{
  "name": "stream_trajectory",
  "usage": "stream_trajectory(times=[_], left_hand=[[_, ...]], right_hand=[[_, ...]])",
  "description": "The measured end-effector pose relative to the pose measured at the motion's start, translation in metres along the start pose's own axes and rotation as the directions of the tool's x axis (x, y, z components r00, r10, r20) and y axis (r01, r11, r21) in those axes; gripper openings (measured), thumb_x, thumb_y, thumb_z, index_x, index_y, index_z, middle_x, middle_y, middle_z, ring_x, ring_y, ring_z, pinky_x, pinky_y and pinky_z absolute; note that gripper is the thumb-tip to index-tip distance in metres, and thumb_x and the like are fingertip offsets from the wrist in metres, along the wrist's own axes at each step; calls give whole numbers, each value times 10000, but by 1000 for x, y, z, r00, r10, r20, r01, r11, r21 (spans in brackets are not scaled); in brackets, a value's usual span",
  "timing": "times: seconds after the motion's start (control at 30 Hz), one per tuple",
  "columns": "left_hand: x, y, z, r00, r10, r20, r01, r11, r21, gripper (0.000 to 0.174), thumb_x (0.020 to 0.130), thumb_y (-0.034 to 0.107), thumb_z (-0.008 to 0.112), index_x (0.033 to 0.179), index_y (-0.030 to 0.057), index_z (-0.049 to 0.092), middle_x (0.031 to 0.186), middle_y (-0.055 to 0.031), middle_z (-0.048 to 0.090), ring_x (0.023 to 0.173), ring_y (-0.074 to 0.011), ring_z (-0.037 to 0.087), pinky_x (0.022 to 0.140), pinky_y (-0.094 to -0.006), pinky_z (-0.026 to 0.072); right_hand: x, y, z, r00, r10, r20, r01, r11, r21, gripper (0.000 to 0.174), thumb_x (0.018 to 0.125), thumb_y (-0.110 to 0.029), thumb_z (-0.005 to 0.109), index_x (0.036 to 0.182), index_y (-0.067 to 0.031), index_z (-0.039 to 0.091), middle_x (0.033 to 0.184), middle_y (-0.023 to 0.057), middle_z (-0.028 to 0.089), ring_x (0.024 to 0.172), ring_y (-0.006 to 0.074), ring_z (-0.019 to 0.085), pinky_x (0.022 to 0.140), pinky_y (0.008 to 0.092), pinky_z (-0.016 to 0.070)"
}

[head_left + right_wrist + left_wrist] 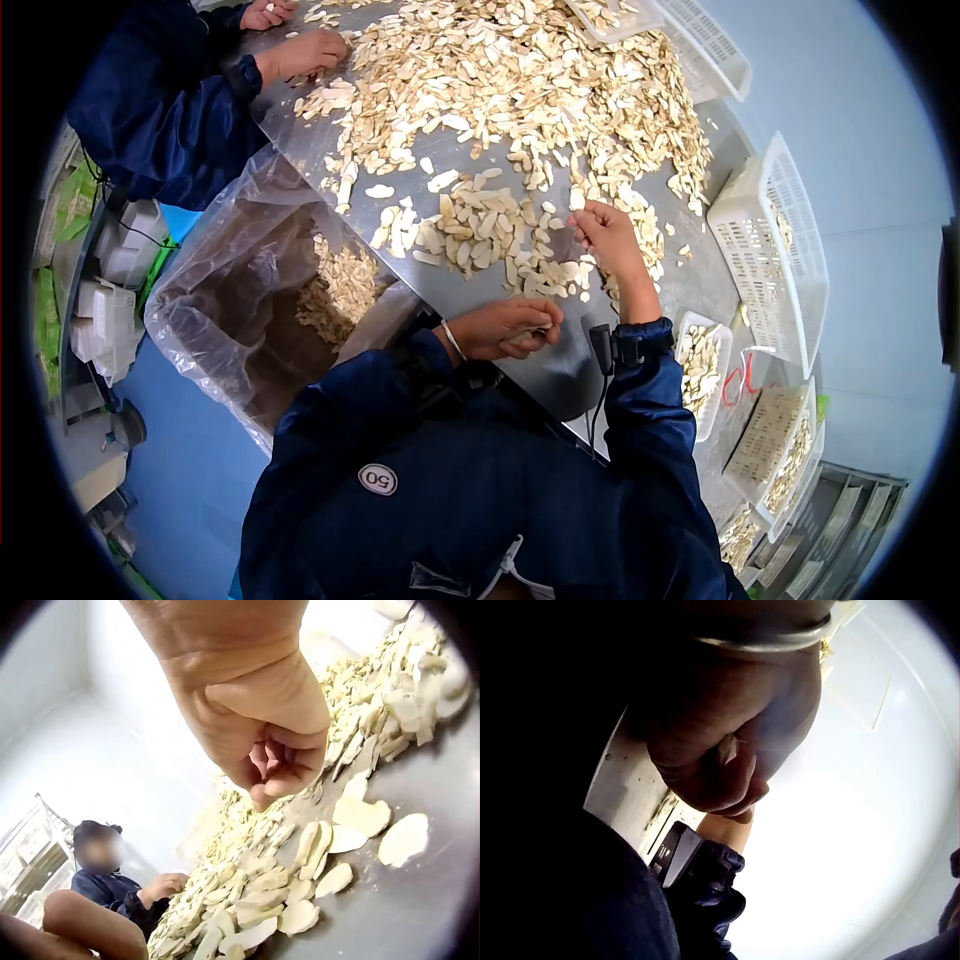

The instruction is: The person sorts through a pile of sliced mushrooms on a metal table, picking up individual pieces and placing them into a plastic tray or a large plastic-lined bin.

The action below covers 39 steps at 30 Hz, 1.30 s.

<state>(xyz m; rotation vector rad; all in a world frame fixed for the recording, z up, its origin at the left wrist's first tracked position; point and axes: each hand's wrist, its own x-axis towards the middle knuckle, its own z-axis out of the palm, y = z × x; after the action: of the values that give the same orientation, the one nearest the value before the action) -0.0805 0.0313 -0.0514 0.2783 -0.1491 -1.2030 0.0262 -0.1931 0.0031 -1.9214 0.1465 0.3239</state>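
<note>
Looking from its wrist shows the left hand [724, 712] gripping a piece [725, 748]; the right hand [259, 709], I cannot tell.

A food-sorting workroom
Pale dried slices [520, 90] lie heaped on a metal tabletop [450, 290]; slotted white baskets [765, 255] stand along its edge, a plastic-lined bin [230, 290] beside it, and two people in dark blue workwear [480, 470] are at it, one badge reading 50.
</note>
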Motion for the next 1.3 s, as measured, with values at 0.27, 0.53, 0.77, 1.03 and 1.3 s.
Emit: stream_trajectory(times=[0.27,0.53,0.77,1.03,1.3], left_hand=[[-3,1,2,1000,11,19,-11,1000,-9,153,1041,151,482,1148,55,537,990,-71,579,637,-67,436,440,-160,310],[-3,-1,1,998,64,17,-65,995,71,137,1044,171,530,1132,65,540,1034,-62,583,643,-61,436,440,-162,306],[-3,-2,7,994,76,-78,-71,995,64,222,1051,278,541,1134,73,553,1031,-48,583,632,-50,409,448,-158,294],[-5,0,5,997,77,-10,-76,991,108,329,1055,365,528,1080,42,584,930,-25,587,614,-44,405,441,-170,299],[-4,0,13,991,53,-125,-40,994,100,385,1083,397,442,1064,40,586,874,-16,561,588,-40,401,442,-176,305]], right_hand=[[-22,-18,-2,991,117,-58,-110,987,116,255,1016,-216,584,1015,4,712,874,28,724,646,53,582,562,202,467],[-63,-29,5,996,-38,80,62,944,-323,202,976,-217,625,937,-36,706,806,90,724,588,173,607,556,282,481],[-134,-59,26,913,-304,273,406,593,-696,107,887,-157,682,953,-76,659,783,142,654,712,377,631,637,435,509],[-146,-63,38,836,-443,324,542,574,-614,183,878,-98,672,1054,-56,649,788,110,640,759,330,646,651,421,523],[-151,-64,33,806,-466,363,575,477,-664,165,881,-111,689,1024,-47,639,805,123,644,749,321,646,648,413,522]])
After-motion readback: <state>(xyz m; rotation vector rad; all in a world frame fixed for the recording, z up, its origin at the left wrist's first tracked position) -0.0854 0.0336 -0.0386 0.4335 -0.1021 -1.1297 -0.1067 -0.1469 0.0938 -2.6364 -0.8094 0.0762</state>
